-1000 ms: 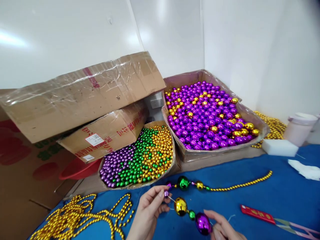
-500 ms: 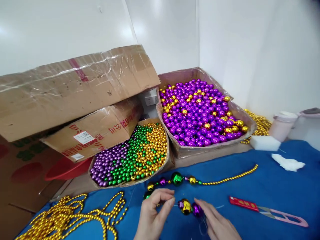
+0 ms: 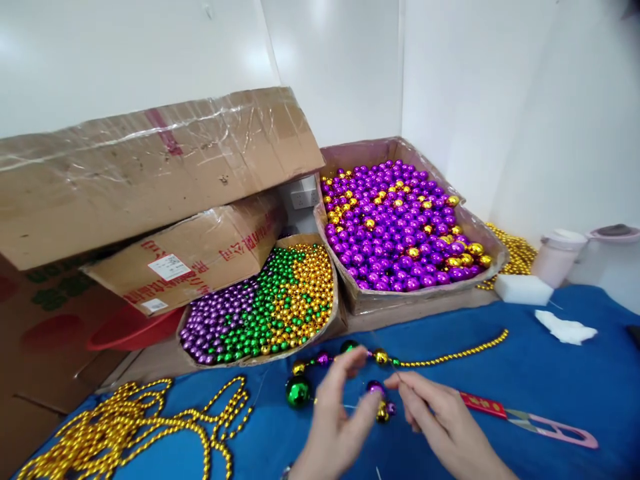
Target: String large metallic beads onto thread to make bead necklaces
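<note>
My left hand (image 3: 337,413) is slightly blurred, thumb and index finger apart, with nothing visibly gripped. Just past its thumb hang a few shiny beads, purple and gold (image 3: 383,410), on a clear thread. My right hand (image 3: 440,417) is closed in a pinch, and a thin thread shows at its fingertips. Behind both hands a strung row lies curved on the blue cloth: a big green bead (image 3: 298,391), a gold bead (image 3: 299,369), a purple bead (image 3: 323,359) and others. It runs on into a chain of small gold beads (image 3: 455,361). My left hand partly hides the row.
Behind stand a carton of small purple, green and gold beads (image 3: 260,313) and a box of larger purple beads (image 3: 395,227). Gold bead strands (image 3: 115,427) lie at left. Red-and-pink thread snips (image 3: 525,419), a white foam block (image 3: 524,289) and crumpled tissue (image 3: 565,327) lie at right.
My left hand has moved right and its finger and thumb have spread. My right hand has risen slightly into a pinch. The loose beads between them have shifted and now hang bunched.
</note>
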### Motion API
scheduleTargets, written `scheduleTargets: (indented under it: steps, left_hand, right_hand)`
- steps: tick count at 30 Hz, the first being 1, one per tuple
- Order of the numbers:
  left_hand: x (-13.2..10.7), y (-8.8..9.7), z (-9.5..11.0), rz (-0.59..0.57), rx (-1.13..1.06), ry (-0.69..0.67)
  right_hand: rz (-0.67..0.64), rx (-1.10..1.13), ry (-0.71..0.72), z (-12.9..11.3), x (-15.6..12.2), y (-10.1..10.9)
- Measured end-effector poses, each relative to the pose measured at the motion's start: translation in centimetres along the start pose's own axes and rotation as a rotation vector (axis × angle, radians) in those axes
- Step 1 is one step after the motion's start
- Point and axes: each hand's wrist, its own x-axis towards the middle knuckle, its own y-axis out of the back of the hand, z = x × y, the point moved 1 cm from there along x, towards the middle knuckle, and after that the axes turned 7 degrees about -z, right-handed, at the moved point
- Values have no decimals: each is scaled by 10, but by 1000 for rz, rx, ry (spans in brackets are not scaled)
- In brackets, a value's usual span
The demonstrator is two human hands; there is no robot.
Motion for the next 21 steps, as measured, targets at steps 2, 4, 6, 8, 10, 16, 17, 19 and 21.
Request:
scheduleTargets:
  steps: [2, 4, 6, 8, 10, 16, 17, 19, 21]
  left_hand:
    - [-4, -23, -25, -213, 188, -112]
    - [-7, -42, -46, -342, 437, -162]
    - [-8, -50, -62, -378, 622, -143]
    - [-9, -48, -72, -371, 707, -108]
    - [-11, -37, -80, -345, 758, -76]
    - [-18, 6, -100, -315, 938, -23]
    - [-19, 13, -103, -313, 965, -17]
    - [-21, 25, -108, -308, 1008, -4]
    - [-23, 37, -110, -323, 1033, -4]
  right_hand:
    - [8, 114, -26, -10, -3, 4]
    - [38, 217, -70, -14, -8, 10]
    - [111, 314, -157, -10, -15, 22]
    - [267, 401, -204, 0, -21, 37]
    - [440, 494, -195, 12, -26, 52]
    - [648, 716, -228, 36, -30, 58]
    - [664, 746, -225, 38, -29, 56]
    - [716, 783, -200, 42, -26, 54]
    - [776, 797, -162, 45, -24, 54]
